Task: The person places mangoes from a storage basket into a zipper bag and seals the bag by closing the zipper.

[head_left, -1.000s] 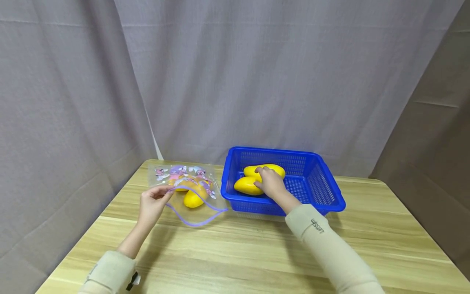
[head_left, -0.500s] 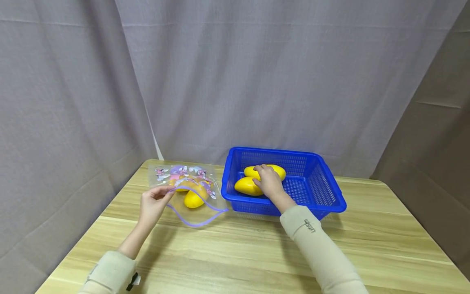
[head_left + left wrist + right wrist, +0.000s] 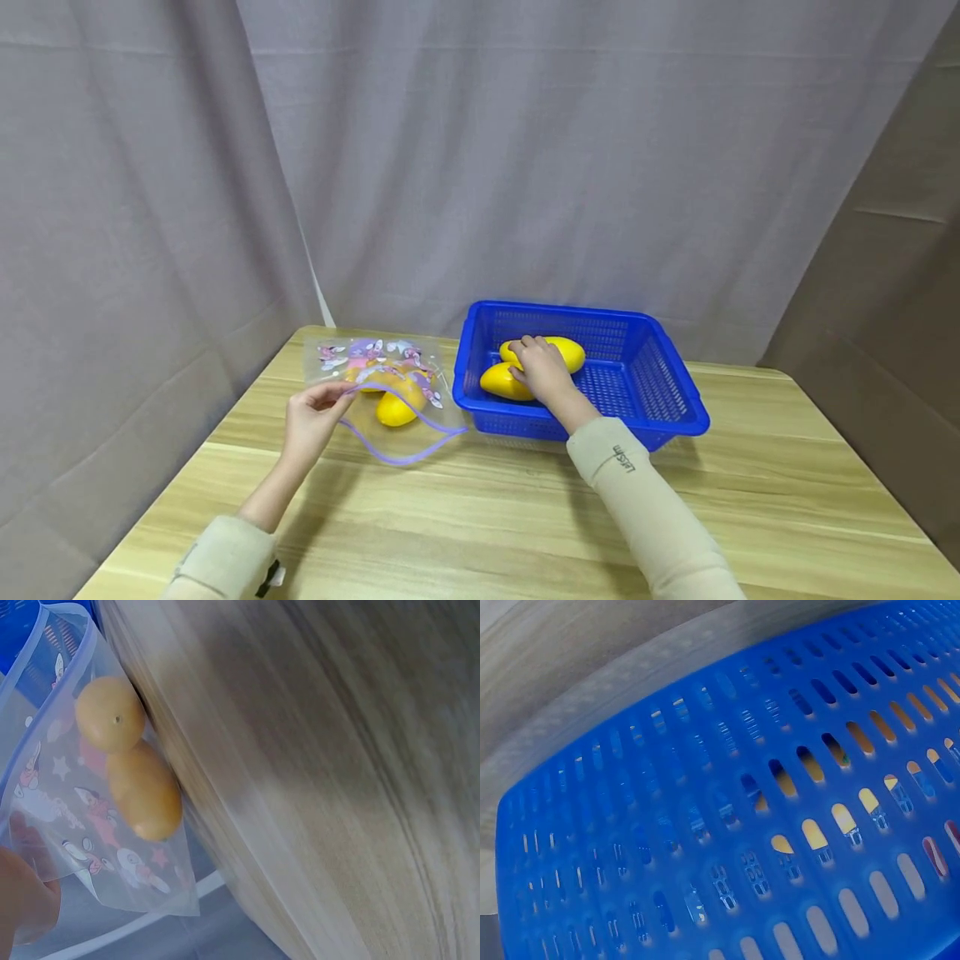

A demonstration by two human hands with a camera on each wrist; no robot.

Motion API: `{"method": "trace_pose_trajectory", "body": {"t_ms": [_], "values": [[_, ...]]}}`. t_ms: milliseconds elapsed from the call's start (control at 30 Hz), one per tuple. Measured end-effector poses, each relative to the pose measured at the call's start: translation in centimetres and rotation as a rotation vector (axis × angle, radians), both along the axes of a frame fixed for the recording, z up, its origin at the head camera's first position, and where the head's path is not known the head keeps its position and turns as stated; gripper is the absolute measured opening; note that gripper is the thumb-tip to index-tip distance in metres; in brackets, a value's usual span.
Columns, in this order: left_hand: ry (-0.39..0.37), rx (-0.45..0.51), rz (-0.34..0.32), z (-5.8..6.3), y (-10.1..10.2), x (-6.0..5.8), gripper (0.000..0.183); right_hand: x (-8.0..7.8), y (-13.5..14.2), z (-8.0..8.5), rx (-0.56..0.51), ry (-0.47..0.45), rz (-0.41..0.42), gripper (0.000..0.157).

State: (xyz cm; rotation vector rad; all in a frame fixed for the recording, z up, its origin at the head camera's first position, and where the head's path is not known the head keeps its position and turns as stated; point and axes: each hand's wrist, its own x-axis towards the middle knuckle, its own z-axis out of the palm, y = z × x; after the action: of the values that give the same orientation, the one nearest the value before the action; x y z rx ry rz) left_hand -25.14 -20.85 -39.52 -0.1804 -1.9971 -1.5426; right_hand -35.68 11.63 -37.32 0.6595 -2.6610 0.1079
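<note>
My left hand (image 3: 311, 421) pinches the purple zip edge of a clear printed zip bag (image 3: 333, 354), and the bag's mouth gapes toward me. Inside it lie yellow mangoes (image 3: 397, 408); the left wrist view shows two mangoes (image 3: 146, 791) through the plastic, with part of the left hand (image 3: 30, 904) at the edge. My right hand (image 3: 547, 372) reaches into a blue basket (image 3: 667, 333). Its fingers curl over the rear mango (image 3: 572, 355), while the thumb lies beside the front mango (image 3: 498, 381). The palm hides the near side of the rear one.
Basket and bag stand side by side on a wooden table (image 3: 450, 525). Grey curtains (image 3: 570, 167) hang behind and at the left, with a brown one (image 3: 885, 292) at the right. In the right wrist view the slotted basket wall (image 3: 705, 776) blocks sight of the hand.
My right hand has shifted slightly left over the mangoes, its forearm swinging left too, and its fingers have settled around the rear mango. The left hand and bag stay put.
</note>
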Motion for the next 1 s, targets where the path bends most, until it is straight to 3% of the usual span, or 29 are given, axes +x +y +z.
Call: {"method": "trace_pose_trajectory", "body": {"t_ms": [633,1000], "values": [[-0.037,0.026,0.023,-0.3,-0.3,0.1,0.009,-1.2,0.1,-0.5,-0.019,-0.007,-0.03,0.042],[-0.017,0.018,0.014,0.0,-0.3,-0.2,0.008,-1.8,0.2,-0.5,-0.017,-0.158,-0.062,0.054]]}}
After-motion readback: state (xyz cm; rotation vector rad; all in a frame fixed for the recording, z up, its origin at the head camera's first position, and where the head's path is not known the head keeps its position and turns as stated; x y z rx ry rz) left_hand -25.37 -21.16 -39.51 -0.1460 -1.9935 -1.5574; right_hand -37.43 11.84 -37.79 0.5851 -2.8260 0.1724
